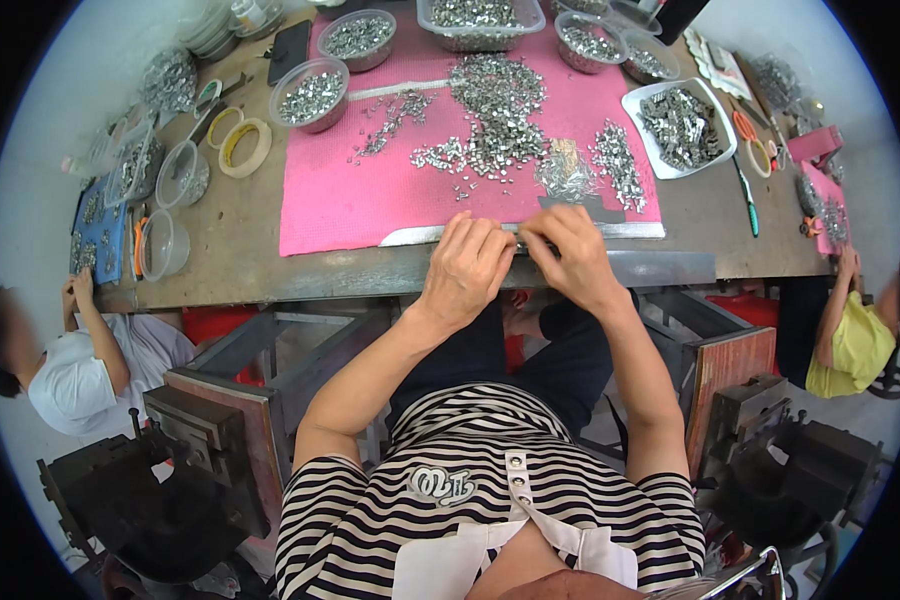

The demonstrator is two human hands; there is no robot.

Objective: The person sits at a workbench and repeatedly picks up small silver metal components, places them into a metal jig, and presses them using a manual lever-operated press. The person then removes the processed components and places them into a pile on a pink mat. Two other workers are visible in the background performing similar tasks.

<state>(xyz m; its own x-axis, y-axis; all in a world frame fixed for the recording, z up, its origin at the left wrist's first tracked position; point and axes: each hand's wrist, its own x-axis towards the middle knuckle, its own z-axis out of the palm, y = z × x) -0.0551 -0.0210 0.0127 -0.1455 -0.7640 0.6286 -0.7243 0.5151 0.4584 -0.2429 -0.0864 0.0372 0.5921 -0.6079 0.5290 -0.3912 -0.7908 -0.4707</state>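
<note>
My left hand (467,268) and my right hand (570,255) meet at the near edge of a pink mat (335,195), fingers curled down on a long flat metal strip (410,235) that lies along that edge. Both pinch something small at the strip; the fingers hide it. A loose heap of small shiny metal pieces (495,110) is spread over the mat just beyond my hands, with a smaller tangle (565,172) close to my right hand.
Clear bowls of metal pieces (310,95) and a white tray (680,125) ring the mat on the wooden table (230,250). Tape rolls (245,147) lie left, scissors (745,130) right. Other people sit at both sides. Dark presses stand below.
</note>
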